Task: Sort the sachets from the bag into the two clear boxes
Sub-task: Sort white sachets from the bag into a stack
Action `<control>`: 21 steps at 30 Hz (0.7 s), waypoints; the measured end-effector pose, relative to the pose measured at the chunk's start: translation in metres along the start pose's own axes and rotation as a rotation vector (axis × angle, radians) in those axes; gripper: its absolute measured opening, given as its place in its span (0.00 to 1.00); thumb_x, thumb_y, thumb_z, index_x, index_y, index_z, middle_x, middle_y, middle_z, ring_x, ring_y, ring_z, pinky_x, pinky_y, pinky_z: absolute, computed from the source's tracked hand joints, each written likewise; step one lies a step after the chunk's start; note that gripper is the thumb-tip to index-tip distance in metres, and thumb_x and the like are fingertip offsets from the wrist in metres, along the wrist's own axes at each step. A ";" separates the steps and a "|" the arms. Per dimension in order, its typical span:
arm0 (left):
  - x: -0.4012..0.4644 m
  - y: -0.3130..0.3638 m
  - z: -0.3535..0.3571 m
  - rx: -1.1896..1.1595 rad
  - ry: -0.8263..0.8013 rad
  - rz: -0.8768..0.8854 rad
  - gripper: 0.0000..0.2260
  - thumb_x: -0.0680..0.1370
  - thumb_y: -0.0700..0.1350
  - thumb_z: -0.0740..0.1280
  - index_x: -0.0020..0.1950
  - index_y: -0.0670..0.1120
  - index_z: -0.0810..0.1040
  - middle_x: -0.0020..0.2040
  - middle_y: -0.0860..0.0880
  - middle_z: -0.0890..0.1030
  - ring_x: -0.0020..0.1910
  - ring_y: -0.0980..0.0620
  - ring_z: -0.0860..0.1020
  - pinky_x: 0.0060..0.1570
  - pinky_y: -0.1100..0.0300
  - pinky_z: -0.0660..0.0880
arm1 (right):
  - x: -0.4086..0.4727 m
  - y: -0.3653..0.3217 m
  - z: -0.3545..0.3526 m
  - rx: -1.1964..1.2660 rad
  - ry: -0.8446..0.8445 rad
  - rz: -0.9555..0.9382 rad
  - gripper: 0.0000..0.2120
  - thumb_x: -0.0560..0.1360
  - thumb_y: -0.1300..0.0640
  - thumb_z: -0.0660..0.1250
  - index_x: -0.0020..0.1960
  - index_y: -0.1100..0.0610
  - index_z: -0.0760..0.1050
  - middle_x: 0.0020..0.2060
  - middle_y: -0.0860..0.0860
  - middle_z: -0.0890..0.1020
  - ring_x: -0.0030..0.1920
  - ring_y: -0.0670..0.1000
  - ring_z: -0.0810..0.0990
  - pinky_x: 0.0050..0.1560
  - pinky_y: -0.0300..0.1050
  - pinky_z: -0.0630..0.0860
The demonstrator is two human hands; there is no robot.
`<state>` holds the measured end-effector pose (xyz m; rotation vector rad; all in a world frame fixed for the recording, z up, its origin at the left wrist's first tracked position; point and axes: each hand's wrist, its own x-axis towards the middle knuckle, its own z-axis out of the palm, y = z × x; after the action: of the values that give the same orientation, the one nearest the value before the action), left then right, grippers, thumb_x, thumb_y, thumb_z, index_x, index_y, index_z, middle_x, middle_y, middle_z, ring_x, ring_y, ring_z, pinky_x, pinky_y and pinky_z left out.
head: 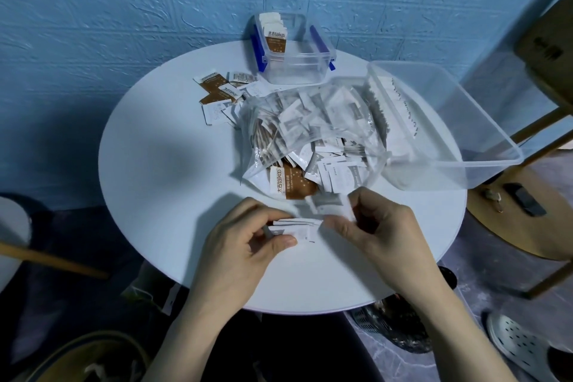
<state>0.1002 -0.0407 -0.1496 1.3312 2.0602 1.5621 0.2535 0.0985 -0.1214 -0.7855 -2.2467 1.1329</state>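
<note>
A clear plastic bag (313,133) full of white and brown sachets lies open in the middle of the round white table (161,164). My left hand (245,245) grips a small stack of white sachets (294,228) near the table's front edge. My right hand (378,229) pinches one white sachet (339,206) beside that stack. A small clear box with blue clips (297,67) stands at the back and holds upright brown sachets (276,37). A large clear box (483,146) sits at the right, its near end overhanging the table.
Loose brown and white sachets (221,93) lie scattered at the back left of the table. A wooden chair (527,121) stands at the right, a blue wall behind. A sandal (521,347) and a dark object are on the floor.
</note>
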 end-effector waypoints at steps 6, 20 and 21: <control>-0.002 -0.006 0.003 -0.035 0.013 -0.077 0.24 0.62 0.55 0.74 0.56 0.71 0.74 0.42 0.65 0.77 0.42 0.51 0.78 0.46 0.53 0.77 | 0.002 -0.001 0.007 -0.154 -0.043 -0.133 0.09 0.76 0.54 0.62 0.39 0.56 0.74 0.33 0.44 0.73 0.35 0.43 0.71 0.36 0.34 0.65; -0.002 -0.004 0.001 0.012 0.005 -0.018 0.15 0.66 0.60 0.70 0.50 0.56 0.79 0.43 0.60 0.77 0.38 0.52 0.75 0.39 0.52 0.77 | 0.005 -0.009 0.009 0.097 -0.038 -0.025 0.12 0.71 0.45 0.70 0.38 0.53 0.80 0.30 0.45 0.78 0.30 0.43 0.69 0.33 0.35 0.65; -0.002 -0.004 0.001 0.002 0.001 -0.026 0.15 0.66 0.59 0.70 0.50 0.57 0.78 0.43 0.59 0.77 0.38 0.51 0.75 0.40 0.52 0.77 | 0.008 -0.006 0.007 0.096 0.003 -0.025 0.12 0.72 0.44 0.69 0.38 0.52 0.79 0.31 0.46 0.78 0.31 0.44 0.70 0.33 0.36 0.65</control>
<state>0.1001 -0.0417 -0.1539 1.2999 2.0709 1.5508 0.2417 0.0974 -0.1182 -0.7180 -2.1758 1.2178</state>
